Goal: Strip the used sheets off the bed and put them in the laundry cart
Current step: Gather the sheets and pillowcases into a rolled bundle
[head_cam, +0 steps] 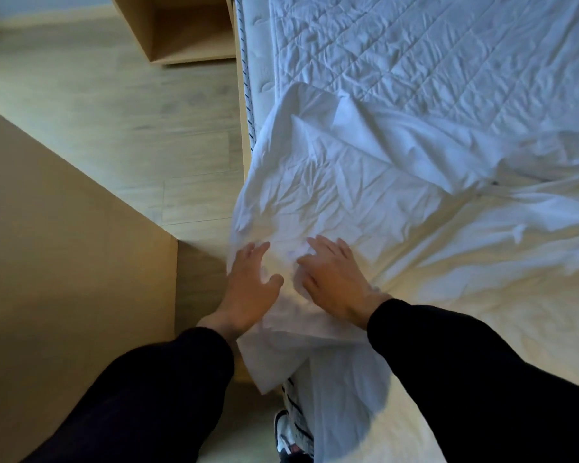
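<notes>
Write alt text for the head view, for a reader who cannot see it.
The left hand and right hand rest open on a crumpled white sheet at the edge of a mattress. The sheet is partly pulled back, baring the quilted top. At left are a wooden floor and an open shelf.

No readable text, label, brand, number or sign appears anywhere.

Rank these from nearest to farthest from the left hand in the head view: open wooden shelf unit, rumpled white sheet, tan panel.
1. Rumpled white sheet, touched by the left hand, directly ahead of it.
2. Tan panel, just left of the hand.
3. Open wooden shelf unit, far across the floor, top of view.
</notes>
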Action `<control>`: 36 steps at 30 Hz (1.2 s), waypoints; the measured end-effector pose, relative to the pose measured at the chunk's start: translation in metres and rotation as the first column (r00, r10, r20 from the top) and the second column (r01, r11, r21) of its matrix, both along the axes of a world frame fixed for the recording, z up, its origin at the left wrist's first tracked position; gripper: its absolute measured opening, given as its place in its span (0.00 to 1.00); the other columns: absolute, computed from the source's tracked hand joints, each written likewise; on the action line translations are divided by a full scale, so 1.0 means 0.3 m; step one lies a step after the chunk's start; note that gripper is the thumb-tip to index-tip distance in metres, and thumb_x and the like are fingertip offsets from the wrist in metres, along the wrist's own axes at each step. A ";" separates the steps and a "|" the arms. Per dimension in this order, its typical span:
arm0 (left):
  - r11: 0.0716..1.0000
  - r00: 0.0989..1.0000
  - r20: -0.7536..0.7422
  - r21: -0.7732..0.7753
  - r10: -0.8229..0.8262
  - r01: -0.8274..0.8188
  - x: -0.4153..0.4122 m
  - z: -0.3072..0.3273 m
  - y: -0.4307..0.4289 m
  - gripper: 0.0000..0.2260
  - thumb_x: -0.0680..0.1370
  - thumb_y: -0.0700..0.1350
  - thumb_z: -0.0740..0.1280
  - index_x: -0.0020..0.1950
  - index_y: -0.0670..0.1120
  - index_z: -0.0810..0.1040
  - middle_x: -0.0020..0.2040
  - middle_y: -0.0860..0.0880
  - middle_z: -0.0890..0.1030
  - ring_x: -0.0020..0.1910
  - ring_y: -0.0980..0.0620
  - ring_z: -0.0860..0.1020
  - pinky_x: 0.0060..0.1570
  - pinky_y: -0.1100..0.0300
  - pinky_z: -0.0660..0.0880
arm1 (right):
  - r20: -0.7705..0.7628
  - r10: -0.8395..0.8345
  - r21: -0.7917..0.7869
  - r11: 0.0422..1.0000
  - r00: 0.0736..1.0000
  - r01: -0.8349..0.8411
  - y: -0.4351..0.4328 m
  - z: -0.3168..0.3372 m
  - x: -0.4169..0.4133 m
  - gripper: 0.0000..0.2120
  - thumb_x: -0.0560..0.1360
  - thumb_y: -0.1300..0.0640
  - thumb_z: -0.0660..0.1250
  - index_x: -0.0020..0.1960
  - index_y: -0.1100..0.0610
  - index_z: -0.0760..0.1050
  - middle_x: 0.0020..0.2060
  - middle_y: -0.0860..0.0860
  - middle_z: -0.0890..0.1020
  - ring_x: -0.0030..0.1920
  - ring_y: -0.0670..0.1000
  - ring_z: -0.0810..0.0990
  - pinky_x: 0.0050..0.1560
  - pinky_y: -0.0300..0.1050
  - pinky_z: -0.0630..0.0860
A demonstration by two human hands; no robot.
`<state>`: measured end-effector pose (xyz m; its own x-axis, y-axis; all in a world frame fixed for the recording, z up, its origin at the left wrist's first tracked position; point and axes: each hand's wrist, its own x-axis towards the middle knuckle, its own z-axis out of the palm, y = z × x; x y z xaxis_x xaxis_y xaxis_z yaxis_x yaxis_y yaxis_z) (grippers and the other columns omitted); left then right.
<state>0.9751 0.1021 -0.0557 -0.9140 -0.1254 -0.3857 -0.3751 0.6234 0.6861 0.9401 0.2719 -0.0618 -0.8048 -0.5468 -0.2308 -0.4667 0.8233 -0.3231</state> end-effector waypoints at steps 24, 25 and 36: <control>0.858 0.982 0.042 -0.479 -0.186 0.183 -1.217 0.037 0.115 0.31 0.77 0.55 0.62 0.76 0.50 0.54 0.73 0.37 0.58 0.72 0.37 0.57 0.68 0.43 0.56 | 0.211 -0.549 -0.067 0.817 0.808 0.573 0.145 0.018 -0.928 0.33 0.79 0.44 0.56 0.77 0.45 0.43 0.73 0.58 0.58 0.75 0.59 0.53 0.71 0.61 0.52; 0.888 0.989 0.054 -0.435 -0.139 0.149 -1.251 0.038 0.106 0.30 0.77 0.56 0.62 0.76 0.49 0.57 0.71 0.37 0.63 0.69 0.37 0.63 0.64 0.45 0.61 | 0.171 -0.573 -0.045 0.808 0.801 0.588 0.134 0.016 -0.953 0.33 0.78 0.44 0.57 0.77 0.47 0.44 0.70 0.58 0.63 0.71 0.60 0.59 0.68 0.59 0.57; 0.974 0.976 -0.216 -0.220 -0.004 -0.044 -1.397 -0.014 -0.060 0.09 0.79 0.46 0.62 0.48 0.40 0.74 0.42 0.39 0.76 0.47 0.39 0.75 0.40 0.56 0.63 | 0.006 -0.811 -0.184 0.574 0.585 0.798 -0.037 -0.010 -1.090 0.11 0.82 0.54 0.54 0.56 0.59 0.72 0.50 0.55 0.79 0.50 0.58 0.77 0.52 0.53 0.72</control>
